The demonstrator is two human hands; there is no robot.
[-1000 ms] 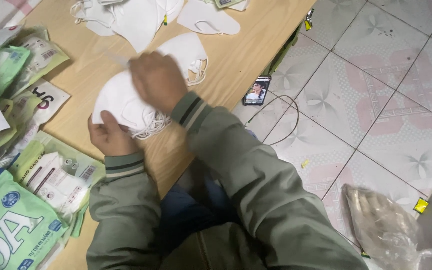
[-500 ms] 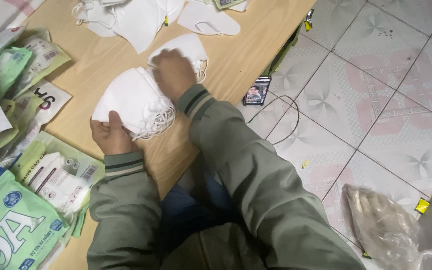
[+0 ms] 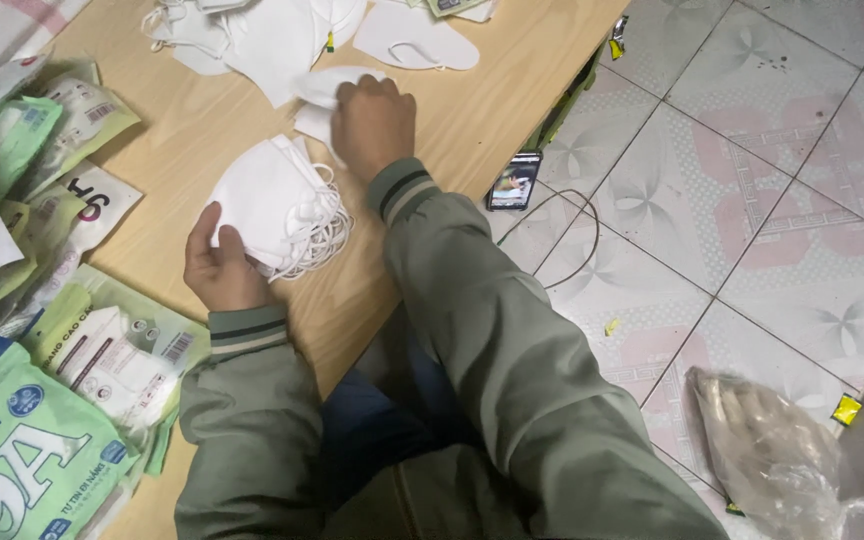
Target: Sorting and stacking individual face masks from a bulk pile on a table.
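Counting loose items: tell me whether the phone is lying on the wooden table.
No, the phone lies on the tiled floor, just beside the table edge.

Counts on the wooden table and tiled floor

Two hands: the left hand (image 3: 220,268) grips one stack of white masks (image 3: 272,205), the right hand (image 3: 374,122) rests on one single mask (image 3: 324,92). One loose heap of masks (image 3: 252,30) lies beyond the right hand. One phone (image 3: 512,182) and one clear plastic bag (image 3: 767,450) lie right of the right hand. Green packets (image 3: 22,450) left of the left hand overlap too much to count.
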